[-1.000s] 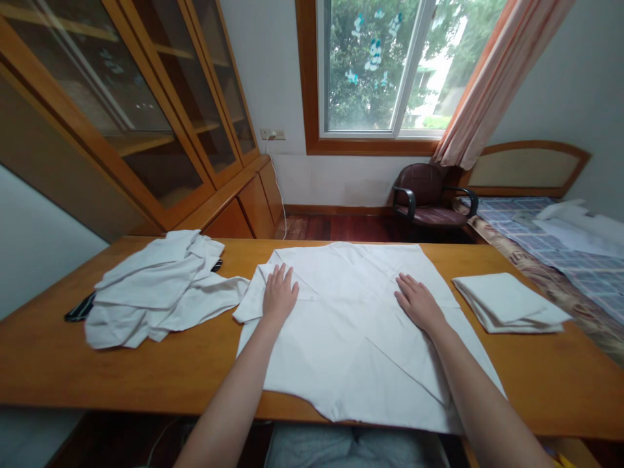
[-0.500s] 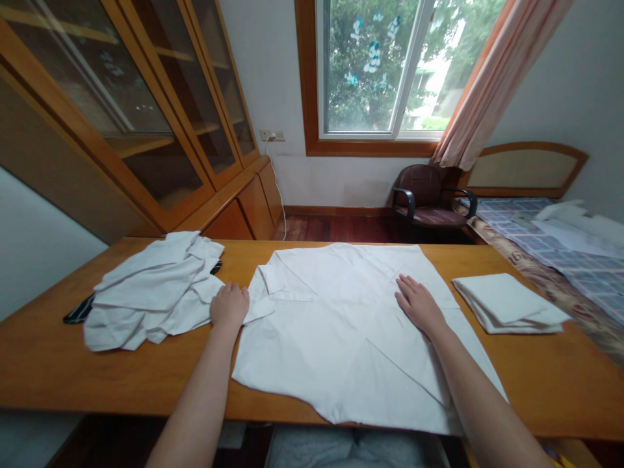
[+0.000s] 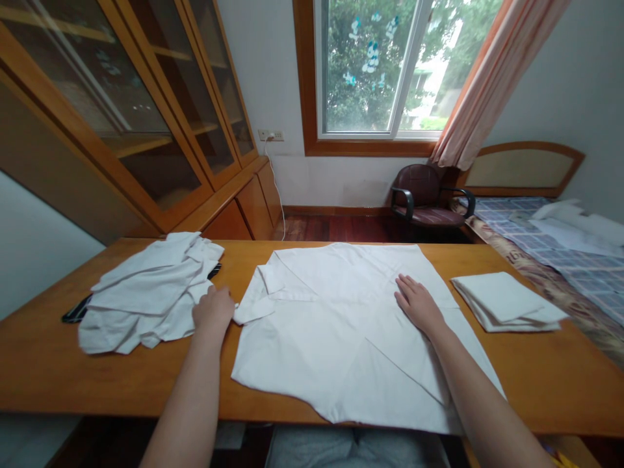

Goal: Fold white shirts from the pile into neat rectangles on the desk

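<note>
A white shirt (image 3: 336, 325) lies spread flat on the wooden table (image 3: 97, 377), with its lower edge hanging over the near side. My right hand (image 3: 416, 302) rests flat on the shirt's right half, fingers stretched out. My left hand (image 3: 213, 309) is curled against the edge of a crumpled pile of white clothes (image 3: 146, 292), just left of the shirt's sleeve (image 3: 251, 305). Whether the fingers grip the pile's cloth is hidden.
A folded white garment (image 3: 504, 300) lies at the table's right. A dark object (image 3: 73, 313) pokes out under the pile. Behind are a glass-door cabinet (image 3: 146, 117), a window, a brown armchair (image 3: 429, 195) and a bed (image 3: 560, 253).
My left hand left the shirt's upper left part and moved left to the crumpled pile, curling closed and nudging the pile leftward. My right hand stayed put on the shirt.
</note>
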A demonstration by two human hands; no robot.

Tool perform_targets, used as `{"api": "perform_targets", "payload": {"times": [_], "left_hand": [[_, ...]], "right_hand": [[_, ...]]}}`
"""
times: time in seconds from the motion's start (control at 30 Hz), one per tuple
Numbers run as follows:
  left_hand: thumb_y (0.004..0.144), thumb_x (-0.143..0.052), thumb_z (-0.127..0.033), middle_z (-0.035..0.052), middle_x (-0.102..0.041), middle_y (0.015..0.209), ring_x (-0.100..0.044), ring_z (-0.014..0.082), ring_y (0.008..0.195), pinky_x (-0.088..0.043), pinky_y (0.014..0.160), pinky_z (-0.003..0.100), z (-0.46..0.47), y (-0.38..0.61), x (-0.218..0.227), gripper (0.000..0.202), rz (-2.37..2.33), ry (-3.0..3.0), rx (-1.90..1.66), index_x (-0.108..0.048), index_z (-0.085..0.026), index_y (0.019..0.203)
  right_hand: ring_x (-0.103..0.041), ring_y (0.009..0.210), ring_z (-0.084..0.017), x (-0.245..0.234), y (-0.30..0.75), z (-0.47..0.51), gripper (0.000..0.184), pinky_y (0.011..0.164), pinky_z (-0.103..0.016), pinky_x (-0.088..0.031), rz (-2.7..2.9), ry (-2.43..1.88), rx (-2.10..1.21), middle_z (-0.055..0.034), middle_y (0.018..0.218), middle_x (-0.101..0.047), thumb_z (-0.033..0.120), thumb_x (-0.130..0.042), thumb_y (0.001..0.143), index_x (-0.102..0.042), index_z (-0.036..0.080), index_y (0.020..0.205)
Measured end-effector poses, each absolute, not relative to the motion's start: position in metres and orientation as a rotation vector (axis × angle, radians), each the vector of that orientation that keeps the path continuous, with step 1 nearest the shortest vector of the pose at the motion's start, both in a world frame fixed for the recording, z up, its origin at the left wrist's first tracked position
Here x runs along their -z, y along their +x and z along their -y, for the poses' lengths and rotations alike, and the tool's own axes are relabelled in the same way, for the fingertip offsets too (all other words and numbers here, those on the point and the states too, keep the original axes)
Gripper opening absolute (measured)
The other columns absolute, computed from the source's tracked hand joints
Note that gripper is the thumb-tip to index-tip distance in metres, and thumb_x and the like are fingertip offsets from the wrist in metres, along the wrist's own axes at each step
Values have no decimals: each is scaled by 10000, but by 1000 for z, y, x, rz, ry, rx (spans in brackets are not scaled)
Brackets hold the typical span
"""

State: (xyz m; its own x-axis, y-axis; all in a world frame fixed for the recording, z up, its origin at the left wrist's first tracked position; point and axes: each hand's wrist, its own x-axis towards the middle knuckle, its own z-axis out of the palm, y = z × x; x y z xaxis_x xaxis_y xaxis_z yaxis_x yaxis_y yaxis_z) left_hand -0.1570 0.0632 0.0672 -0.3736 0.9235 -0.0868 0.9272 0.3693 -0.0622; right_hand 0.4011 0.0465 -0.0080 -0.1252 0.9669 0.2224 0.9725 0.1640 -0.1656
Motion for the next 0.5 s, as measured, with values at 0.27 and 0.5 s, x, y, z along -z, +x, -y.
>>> {"api": "perform_targets", "payload": {"times": [0.27, 0.5], "left_hand": [[922, -376, -373, 207, -639, 1217, -602, 357, 1124, -482, 901, 453, -80, -119, -64, 460, -2399, 2007, 178, -662, -139, 1197], [837, -496, -610, 182, -735, 987, -696, 343, 911, -497, 714, 375, -82, -147, -51, 487, -2298, 1751, 98, -664, -166, 943]], "right_hand": [[-393, 1449, -284, 8, 403, -47, 523, 1170, -495, -318, 2182, -1867, 20, -123, 1551, -456, 388, -377, 999, -530, 163, 1445], [-394, 1448, -280, 7, 402, -45, 527, 1174, -503, -311, 2174, -1872, -3, -125, 1553, -452, 385, -376, 996, -524, 165, 1451]]}}
